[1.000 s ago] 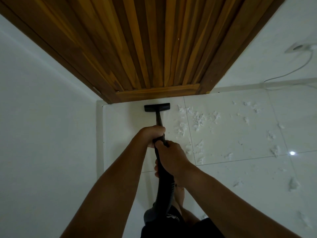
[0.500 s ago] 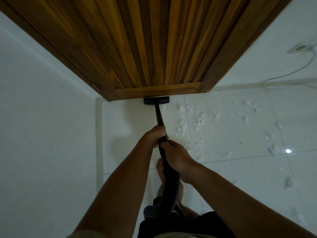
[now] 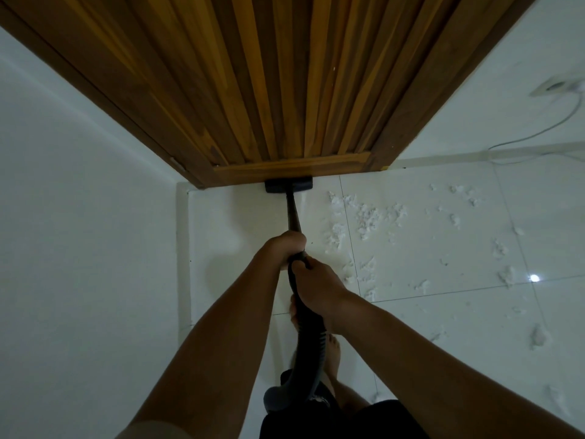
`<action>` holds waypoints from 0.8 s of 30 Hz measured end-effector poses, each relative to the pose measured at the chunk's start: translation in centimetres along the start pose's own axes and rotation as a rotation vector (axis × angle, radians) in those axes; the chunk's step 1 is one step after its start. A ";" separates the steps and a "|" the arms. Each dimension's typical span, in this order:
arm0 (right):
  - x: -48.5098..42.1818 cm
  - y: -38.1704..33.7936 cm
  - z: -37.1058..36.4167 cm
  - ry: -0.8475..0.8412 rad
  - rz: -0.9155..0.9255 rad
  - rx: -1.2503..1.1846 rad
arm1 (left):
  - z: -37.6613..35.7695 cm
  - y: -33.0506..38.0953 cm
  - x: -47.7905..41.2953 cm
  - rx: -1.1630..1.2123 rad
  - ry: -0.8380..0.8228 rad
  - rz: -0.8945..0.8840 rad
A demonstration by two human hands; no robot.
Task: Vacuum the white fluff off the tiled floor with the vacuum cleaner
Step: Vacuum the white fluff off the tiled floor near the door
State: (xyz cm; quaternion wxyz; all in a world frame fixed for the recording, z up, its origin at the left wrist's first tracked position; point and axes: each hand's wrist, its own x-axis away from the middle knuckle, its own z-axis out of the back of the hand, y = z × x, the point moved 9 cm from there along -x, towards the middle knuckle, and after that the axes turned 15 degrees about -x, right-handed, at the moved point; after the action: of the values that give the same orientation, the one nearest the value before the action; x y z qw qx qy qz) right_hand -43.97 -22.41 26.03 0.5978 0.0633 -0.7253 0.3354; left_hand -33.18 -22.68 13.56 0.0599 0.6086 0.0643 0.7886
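The vacuum cleaner's black floor nozzle (image 3: 288, 186) rests on the white tiled floor (image 3: 443, 312), pushed up against the bottom edge of the wooden door. Its thin black wand (image 3: 292, 215) runs back toward me. My left hand (image 3: 286, 248) is wrapped around the wand, farther forward. Just behind it, my right hand (image 3: 313, 285) grips the ribbed black hose (image 3: 311, 346), which hangs down past my legs. Scattered white fluff (image 3: 364, 220) lies to the right of the nozzle, with more clumps (image 3: 506, 275) spread farther right.
A slatted wooden door (image 3: 285, 83) in a dark frame stands straight ahead. A white wall (image 3: 79, 248) closes off the left side. A wall socket with a white cable (image 3: 557, 87) is at the upper right. My bare foot (image 3: 334, 350) stands under the hose.
The nozzle has slid forward from the open tile until it meets the foot of the door. Both hands moved forward with the wand, keeping their grip.
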 end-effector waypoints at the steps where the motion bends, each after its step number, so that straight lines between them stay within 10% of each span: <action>1: 0.3 0.3 0.1 -0.006 -0.001 -0.006 | -0.1 -0.2 0.4 -0.023 -0.003 0.012; 24: 2.8 4.9 5.1 -0.102 -0.073 0.011 | -6.3 -1.6 4.2 -0.048 -0.008 -0.005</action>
State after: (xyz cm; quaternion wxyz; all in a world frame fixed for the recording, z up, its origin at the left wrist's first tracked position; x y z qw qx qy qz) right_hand -51.31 -20.67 26.28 0.5715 0.1102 -0.7503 0.3136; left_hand -40.31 -20.58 15.73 0.0770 0.6098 0.0466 0.7874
